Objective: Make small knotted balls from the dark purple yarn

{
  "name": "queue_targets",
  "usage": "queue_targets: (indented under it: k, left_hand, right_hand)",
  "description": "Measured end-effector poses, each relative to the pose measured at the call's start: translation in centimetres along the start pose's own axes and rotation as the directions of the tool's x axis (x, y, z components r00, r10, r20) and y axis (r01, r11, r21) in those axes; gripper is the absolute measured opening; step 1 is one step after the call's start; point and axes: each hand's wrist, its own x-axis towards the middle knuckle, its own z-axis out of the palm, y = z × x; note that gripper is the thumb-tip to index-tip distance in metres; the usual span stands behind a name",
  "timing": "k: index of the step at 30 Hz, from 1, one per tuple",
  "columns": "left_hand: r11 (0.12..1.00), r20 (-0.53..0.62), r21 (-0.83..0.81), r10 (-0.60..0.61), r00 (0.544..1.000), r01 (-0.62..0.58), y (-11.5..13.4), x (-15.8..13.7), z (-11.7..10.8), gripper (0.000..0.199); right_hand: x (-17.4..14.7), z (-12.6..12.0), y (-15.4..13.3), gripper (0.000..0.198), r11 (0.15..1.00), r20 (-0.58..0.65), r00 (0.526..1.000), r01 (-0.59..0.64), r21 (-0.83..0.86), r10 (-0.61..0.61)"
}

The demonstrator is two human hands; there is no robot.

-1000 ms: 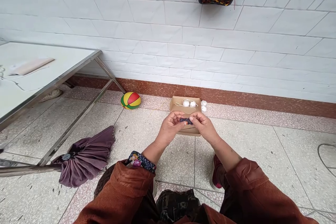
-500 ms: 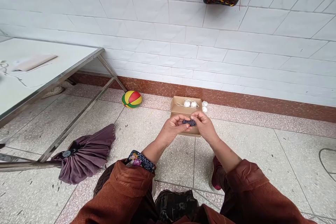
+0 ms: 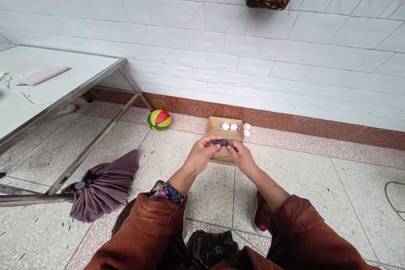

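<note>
A small dark blue-grey bundle (image 3: pixel 220 142), wrapped or coiled lengthwise like cord or cloth, lies between my hands above a cardboard box. My left hand (image 3: pixel 202 154) pinches its left part between thumb and fingers. At the bundle's right end, the fingertips of my right hand (image 3: pixel 243 158) are closed on it or on a strand too fine to see. Below them stands the open cardboard box (image 3: pixel 209 128), partly hidden by my hands. Two white balls of string (image 3: pixel 225 125) with loose ends sit in its far part.
More white balls (image 3: pixel 247 130) lie against the box's right side. A colourful ball (image 3: pixel 159 120) rests near the wall. To the left are a folded purple umbrella (image 3: pixel 104 185) and a metal-framed table (image 3: pixel 95 61). A black basket (image 3: pixel 275 2) hangs on the wall; a cable (image 3: pixel 386 194) lies right.
Both hands have shifted slightly left with the dark bundle. My right hand has dropped lower, its fingers now at the bundle's right end rather than over its top.
</note>
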Motion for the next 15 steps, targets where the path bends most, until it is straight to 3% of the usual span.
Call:
queue_targets:
  k: [4,9,12,15]
  left_hand:
    - [0.998,-0.060,-0.003,0.058,0.997,-0.058,0.8,0.6,-0.8,0.031]
    - [0.959,-0.132,0.213,0.220,0.966,-0.189,0.9,1.2,-1.7,0.033]
    - [0.914,-0.068,0.340,0.258,0.964,-0.221,0.8,1.0,-1.6,0.031]
    - [0.909,0.036,0.378,0.175,0.984,-0.176,0.8,0.2,-0.9,0.030]
  right_hand:
    - [-0.8,0.0,-0.3,0.027,0.992,0.127,0.991,0.067,-0.112,-0.052]
    - [-2.0,-0.7,-2.1,0.025,0.914,0.275,0.921,0.340,-0.222,-0.276]
    - [-2.2,-2.0,-3.8,0.023,0.871,0.250,0.888,0.439,-0.219,-0.385]
    - [-1.9,-3.2,-5.7,0.021,0.850,0.162,0.870,0.490,-0.192,-0.465]
